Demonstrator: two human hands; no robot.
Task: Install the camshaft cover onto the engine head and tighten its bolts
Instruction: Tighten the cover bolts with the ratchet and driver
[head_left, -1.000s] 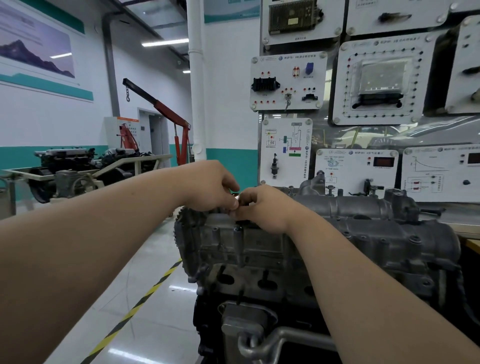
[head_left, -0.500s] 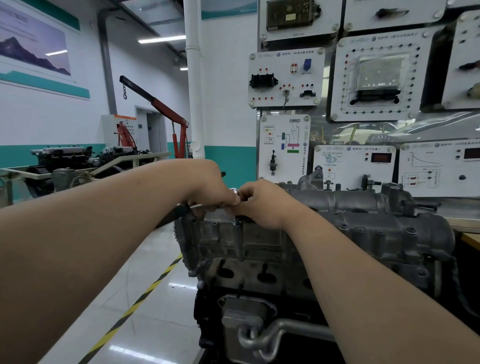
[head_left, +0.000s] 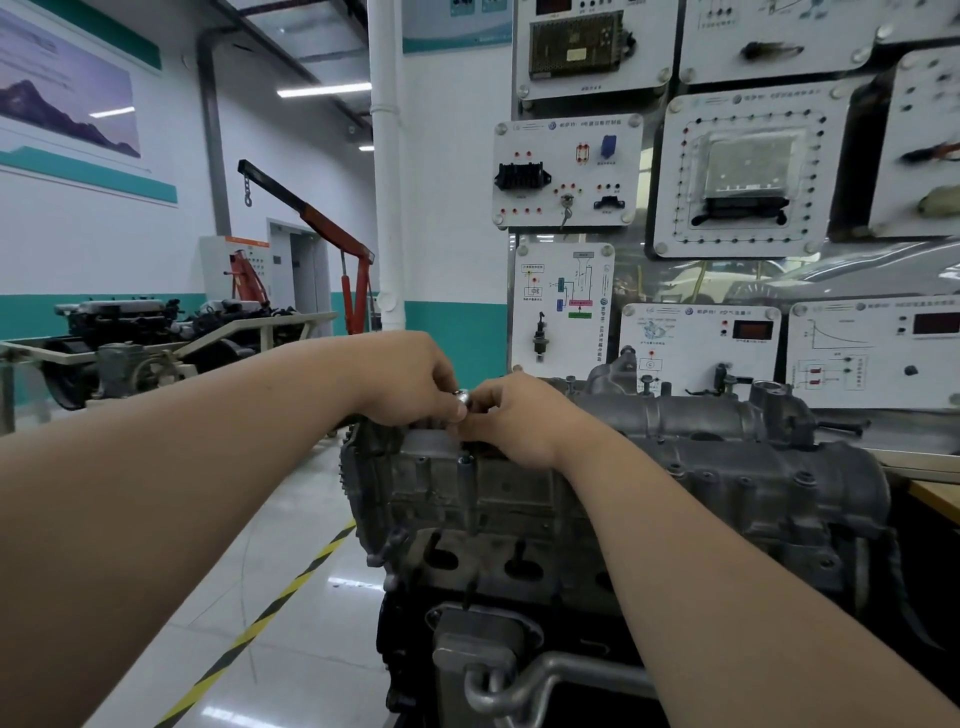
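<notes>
Left hand (head_left: 410, 379) and right hand (head_left: 514, 421) pinch, seemingly, a socket (head_left: 461, 396) at camshaft cover (head_left: 691, 415) edge.

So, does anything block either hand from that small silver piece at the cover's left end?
Nothing visible does: left hand and right hand both pinch the small silver metal piece above the grey cast-metal camshaft cover.
</notes>
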